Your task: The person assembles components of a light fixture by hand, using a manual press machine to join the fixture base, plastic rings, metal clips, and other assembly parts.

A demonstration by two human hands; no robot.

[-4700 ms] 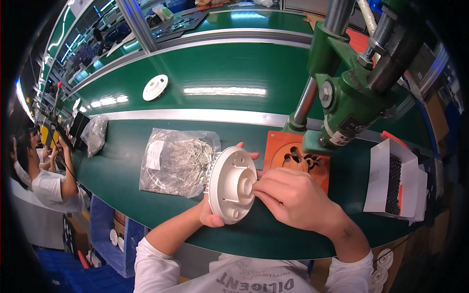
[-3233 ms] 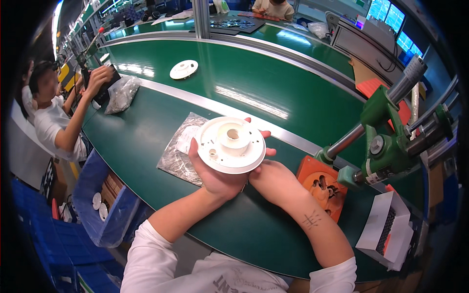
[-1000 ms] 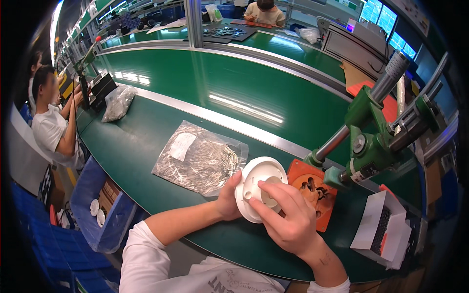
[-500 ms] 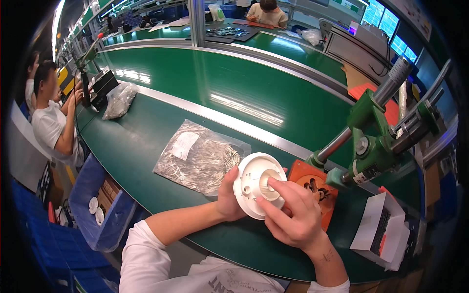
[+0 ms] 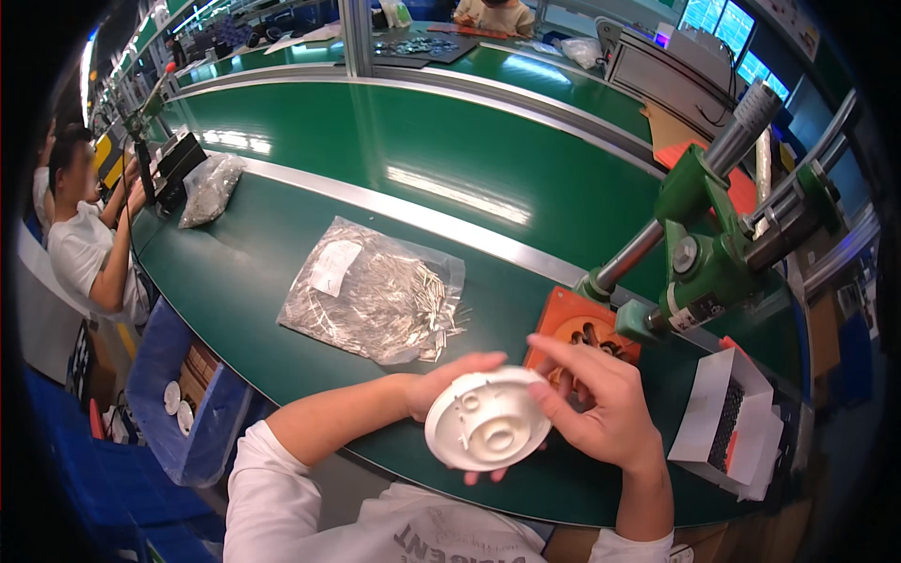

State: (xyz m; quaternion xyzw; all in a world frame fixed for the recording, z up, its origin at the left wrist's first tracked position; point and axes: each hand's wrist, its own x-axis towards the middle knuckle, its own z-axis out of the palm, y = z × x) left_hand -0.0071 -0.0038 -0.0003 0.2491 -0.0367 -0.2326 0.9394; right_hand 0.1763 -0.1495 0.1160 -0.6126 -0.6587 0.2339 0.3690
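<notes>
My left hand (image 5: 430, 389) grips a round white plastic cover (image 5: 449, 445), with fingertips showing below its lower edge. The cover is tilted, and its inner side shows a raised ring, a smaller ring and small posts. At its right rim is my right hand (image 5: 601, 399), index finger stretched out and thumb spread apart; the thumb overlaps the rim, and I cannot tell whether it touches. Behind the hands lies a clear plastic bag (image 5: 361, 291) full of thin metal pins, several spilling from its open end.
A green hand press (image 5: 694, 253) rises at the right, beside an orange fixture plate (image 5: 563, 310). A white box (image 5: 706, 408) holds dark parts. A blue bin (image 5: 155, 422) with white discs stands lower left. Another bag (image 5: 211, 190) lies at far left, near a seated person (image 5: 80, 235).
The white cover has come lower and tipped to face more downward toward me. My right fingers have left its central ring and spread apart at the right rim. The view has shifted slightly.
</notes>
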